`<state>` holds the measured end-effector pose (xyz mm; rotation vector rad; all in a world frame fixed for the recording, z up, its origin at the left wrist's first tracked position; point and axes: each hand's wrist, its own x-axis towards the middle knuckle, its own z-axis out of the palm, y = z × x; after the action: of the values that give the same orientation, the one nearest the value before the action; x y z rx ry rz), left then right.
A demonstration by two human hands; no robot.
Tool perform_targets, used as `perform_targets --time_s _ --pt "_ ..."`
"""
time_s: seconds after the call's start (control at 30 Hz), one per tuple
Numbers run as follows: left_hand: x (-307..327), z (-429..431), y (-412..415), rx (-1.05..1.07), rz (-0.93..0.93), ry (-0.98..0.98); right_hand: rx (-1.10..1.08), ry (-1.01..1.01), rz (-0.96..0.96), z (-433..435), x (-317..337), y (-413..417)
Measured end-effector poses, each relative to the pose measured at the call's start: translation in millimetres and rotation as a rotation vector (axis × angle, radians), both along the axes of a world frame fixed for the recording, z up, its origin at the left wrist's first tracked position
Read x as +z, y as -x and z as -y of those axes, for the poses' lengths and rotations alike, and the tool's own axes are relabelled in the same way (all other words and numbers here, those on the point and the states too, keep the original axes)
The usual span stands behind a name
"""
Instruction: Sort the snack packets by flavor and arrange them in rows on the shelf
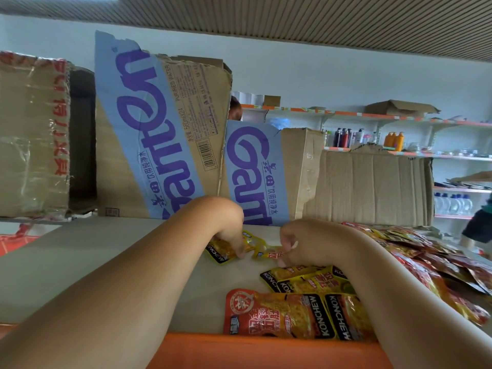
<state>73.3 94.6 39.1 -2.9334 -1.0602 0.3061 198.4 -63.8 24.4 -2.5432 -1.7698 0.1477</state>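
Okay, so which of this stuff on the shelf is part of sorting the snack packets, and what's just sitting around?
Job: left hand holding a yellow Konchew packet; right hand pinching a second yellow packet; yellow packet stack; orange-red packets in front; red packet pile, right.
Lying about: Ganten water cartons; taped carton; flattened cardboard; far-shelf bottles.

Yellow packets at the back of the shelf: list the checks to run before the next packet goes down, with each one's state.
1. Left hand holds the first yellow packet: ok.
2. Right hand pinches the second yellow packet: ok.
3. Both show the same yellow colour: ok.
4. Shelf bare to the left for more: ok.
5. Red pile at right sorted: not ok.
6. The two packets lined up straight: cannot tell.
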Motion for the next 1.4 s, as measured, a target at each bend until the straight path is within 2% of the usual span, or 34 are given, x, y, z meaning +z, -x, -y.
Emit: perform_targets --time_s 0.2,0.37,0.77,1.1,1.4 --pt "-1.2 3.3 -3.3 0.008 0.006 -0.037 0.034 -0.048 -0.112 2.1 0.6 -4.5" --pt "7.8 6.9 10.2 0.005 0.053 -0.084 0.030 -0.282 -0.159 2.0 -1.3 -8.9" --pt "9.3 38.6 88.1 -0.009 0.676 -0.261 0.197 -0.728 -0.141 13.5 16.1 9.5" --pt "5.2 80.9 134.5 -0.045 0.926 -0.418 0.346 -1.010 -0.161 38.5 25.2 46.9" --pt "14.3 79.7 236.2 -0.021 1.032 -0.490 0.417 -1.148 -0.111 19.4 33.3 143.8"
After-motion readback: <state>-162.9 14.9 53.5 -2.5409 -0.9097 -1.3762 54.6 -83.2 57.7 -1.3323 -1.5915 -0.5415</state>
